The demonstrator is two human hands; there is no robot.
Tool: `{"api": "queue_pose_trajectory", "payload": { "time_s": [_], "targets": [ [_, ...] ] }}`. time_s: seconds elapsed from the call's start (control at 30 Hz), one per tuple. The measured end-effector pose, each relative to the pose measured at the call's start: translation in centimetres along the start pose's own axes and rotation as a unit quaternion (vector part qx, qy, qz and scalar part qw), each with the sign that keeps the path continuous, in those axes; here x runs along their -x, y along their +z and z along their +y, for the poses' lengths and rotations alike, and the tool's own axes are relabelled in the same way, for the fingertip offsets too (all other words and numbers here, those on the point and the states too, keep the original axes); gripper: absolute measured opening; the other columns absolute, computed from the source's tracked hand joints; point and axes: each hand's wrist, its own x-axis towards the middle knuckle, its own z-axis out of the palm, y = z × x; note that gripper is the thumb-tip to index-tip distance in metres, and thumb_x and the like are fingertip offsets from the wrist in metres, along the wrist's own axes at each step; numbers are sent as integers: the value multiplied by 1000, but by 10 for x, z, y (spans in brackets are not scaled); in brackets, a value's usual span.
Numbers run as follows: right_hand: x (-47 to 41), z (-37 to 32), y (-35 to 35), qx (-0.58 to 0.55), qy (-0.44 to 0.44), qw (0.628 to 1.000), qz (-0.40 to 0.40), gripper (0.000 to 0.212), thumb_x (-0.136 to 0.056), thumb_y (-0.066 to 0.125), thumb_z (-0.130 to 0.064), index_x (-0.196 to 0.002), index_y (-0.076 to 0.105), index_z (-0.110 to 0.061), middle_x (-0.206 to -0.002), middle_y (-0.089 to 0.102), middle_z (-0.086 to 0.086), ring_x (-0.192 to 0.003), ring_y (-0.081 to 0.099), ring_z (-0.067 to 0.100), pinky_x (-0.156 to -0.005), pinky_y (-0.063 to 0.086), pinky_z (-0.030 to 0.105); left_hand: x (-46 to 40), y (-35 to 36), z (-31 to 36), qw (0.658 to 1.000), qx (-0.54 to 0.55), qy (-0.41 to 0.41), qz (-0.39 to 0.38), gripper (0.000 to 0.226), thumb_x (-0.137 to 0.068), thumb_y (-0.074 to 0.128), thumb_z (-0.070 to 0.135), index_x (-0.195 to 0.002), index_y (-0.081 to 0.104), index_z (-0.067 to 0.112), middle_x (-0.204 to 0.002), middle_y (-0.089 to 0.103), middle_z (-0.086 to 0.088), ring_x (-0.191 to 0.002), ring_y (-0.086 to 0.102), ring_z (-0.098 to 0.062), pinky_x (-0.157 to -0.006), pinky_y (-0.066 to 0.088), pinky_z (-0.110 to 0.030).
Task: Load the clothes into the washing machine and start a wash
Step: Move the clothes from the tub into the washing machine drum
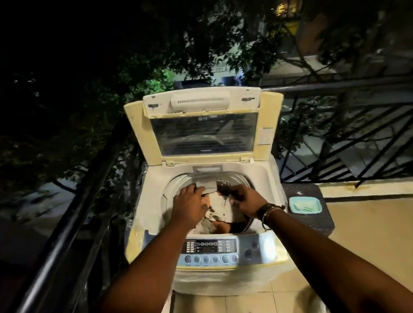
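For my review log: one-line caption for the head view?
Both hands press clothes into an open top-load washing machine on a balcony at night.

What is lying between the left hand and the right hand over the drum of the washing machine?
In the head view, a crumpled pale cloth lies between the left hand and the right hand, on top of the other clothes in the drum.

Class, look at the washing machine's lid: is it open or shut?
Open: the lid stands raised behind the drum, and both hands reach the clothes inside.
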Motion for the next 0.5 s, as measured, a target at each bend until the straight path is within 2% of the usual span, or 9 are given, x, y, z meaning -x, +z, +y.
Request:
{"api": "queue_pose_trajectory", "payload": {
  "time_s": [0.07, 0.17, 0.23, 0.3, 0.37, 0.5],
  "targets": [
    [23, 7, -14, -6, 31, 999, 43, 53, -85, 74, -26, -132, 55, -11, -124, 61, 1, -113, 59, 20, -96, 45, 28, -3, -3, 4, 1000, 3, 27, 3, 57, -88, 58, 46, -142, 44, 34, -145, 44, 0, -131, 43, -27, -101, 43, -43],
    [66, 24, -32, -13, 81, 992, 97, 63, -87, 74, -33, -141, 47, -15, -134, 58, 8, -111, 62, 26, -90, 42, 25, -10, -5, 23, 998, 27, 62, 11, 59, -88, 59, 46, -143, 45, 32, -145, 46, -1, -134, 43, -27, -105, 42, -43],
    [106, 43, -46, -21, 115, 985, 123, 66, -88, 73, -36, -144, 44, -15, -139, 54, 9, -116, 61, 26, -96, 44, 27, -16, -2, 53, 993, 41, 106, 27, 58, -86, 63, 46, -140, 49, 30, -141, 49, -2, -129, 46, -28, -104, 42, -43],
    [149, 77, -56, -19, 159, 976, 149, 71, -85, 72, -49, -143, 46, -17, -142, 53, 9, -123, 58, 27, -105, 45, 37, -15, 9, 97, 984, 59, 163, 32, 57, -85, 66, 44, -138, 52, 27, -137, 51, -4, -126, 48, -31, -102, 43, -45],
    [194, 117, -63, -16, 199, 966, 164, 82, -77, 63, -71, -143, 45, -25, -142, 53, 7, -126, 56, 27, -105, 47, 42, -4, 18, 145, 969, 77, 232, 23, 57, -84, 67, 41, -137, 52, 28, -137, 51, -4, -127, 47, -31, -101, 44, -46],
    [298, 174, -78, -14, 306, 938, 163, 81, -86, 66, -57, -150, 32, -20, -148, 45, 11, -128, 52, 28, -105, 47, 41, 39, 46, 247, 932, 85, 353, -2, 56, -82, 67, 44, -135, 53, 29, -139, 49, -3, -128, 46, -29, -99, 44, -45]
  ]
}}
